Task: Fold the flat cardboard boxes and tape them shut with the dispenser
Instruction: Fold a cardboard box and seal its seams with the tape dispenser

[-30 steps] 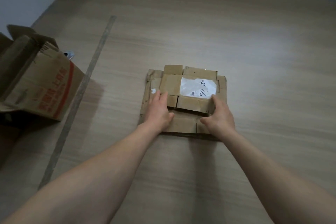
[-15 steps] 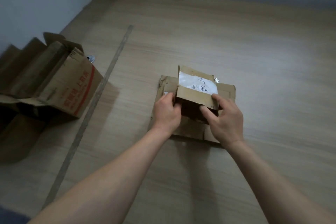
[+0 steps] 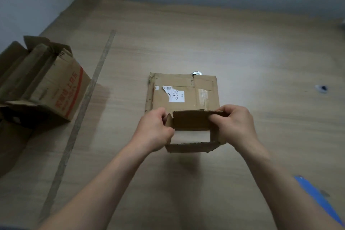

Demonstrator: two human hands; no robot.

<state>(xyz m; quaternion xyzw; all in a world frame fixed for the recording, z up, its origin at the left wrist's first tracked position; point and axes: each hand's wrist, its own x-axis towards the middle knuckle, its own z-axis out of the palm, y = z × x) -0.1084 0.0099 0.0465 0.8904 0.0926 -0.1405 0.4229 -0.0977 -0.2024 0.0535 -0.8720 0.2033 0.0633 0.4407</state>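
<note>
I hold a small brown cardboard box above the floor, opened into a square tube so the floor shows through it. My left hand grips its left side and my right hand pinches its right top edge. Just beyond it a flattened cardboard box with a torn white label lies on the floor. A small round metallic thing peeks out behind the flat box's far edge; what it is cannot be told. No tape dispenser is clearly in view.
A large open carton with red print lies on its side at the left. A long thin strip runs across the wooden floor. A blue object lies at the lower right, a small dark item at the right.
Both hands lifted the small flat box off the stack, drew it toward me and opened it into a tube. The flat box beneath is now uncovered.
</note>
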